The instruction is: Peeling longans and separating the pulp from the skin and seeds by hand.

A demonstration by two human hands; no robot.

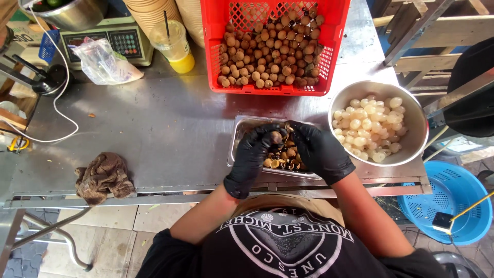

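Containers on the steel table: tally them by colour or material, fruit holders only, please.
Red plastic crate of unpeeled brown fruit: 1
Round steel bowl of peeled white fruit: 1
Rectangular steel tray of shells, under the gloved left hand and right hand: 1
Total: 3

I see even, soft daylight, bright with no hard shadows. The steel bench (154,128) gives a dull, smeared sheen, and the bowl (411,149) rim glints faintly. Focus is sharp across the middle. Straight edges bow outward toward the corners, wide-lens warp. My black-gloved hands (288,149) lose detail in their darkness.
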